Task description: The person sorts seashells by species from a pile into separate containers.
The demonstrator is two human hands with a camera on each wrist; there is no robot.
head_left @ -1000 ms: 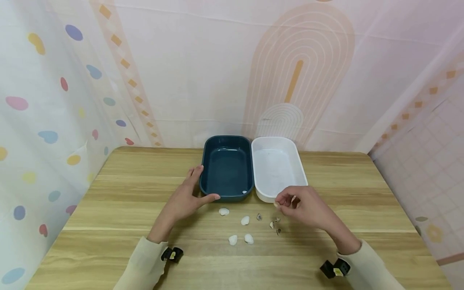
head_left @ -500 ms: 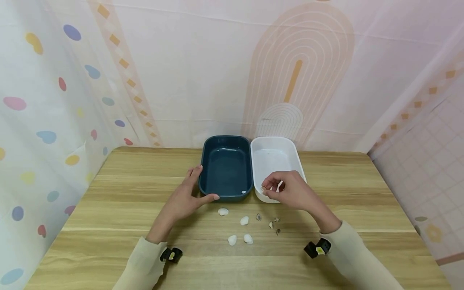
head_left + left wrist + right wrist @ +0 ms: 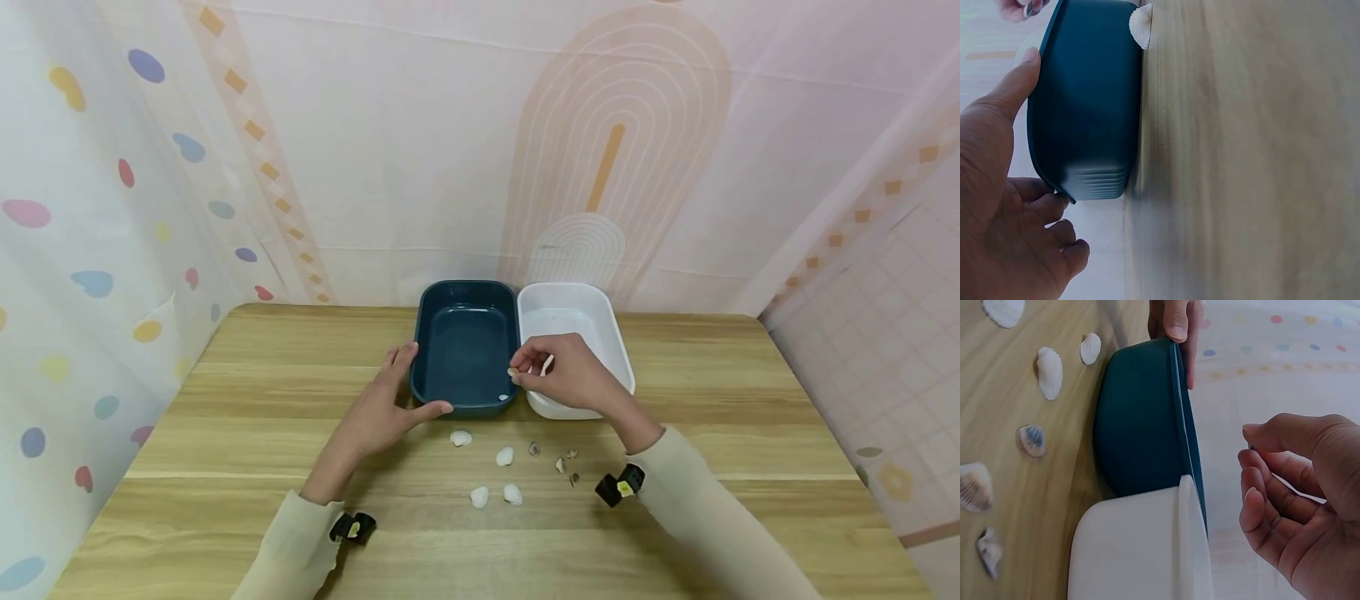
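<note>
A small shell [image 3: 513, 372] sits pinched in the right hand [image 3: 566, 379], fingers curled, over the seam where the dark blue tray [image 3: 463, 346] touches the white tray [image 3: 573, 321]; the left hand [image 3: 382, 408], fingers straight, braces the blue tray's near corner, thumb on its front wall; more loose shells [image 3: 498, 475] lie on the wooden table [image 3: 225, 433] just before both trays.

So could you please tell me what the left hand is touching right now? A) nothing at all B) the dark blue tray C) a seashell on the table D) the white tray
B: the left hand rests against the near left corner of the dark blue tray, thumb along its front rim.
</note>
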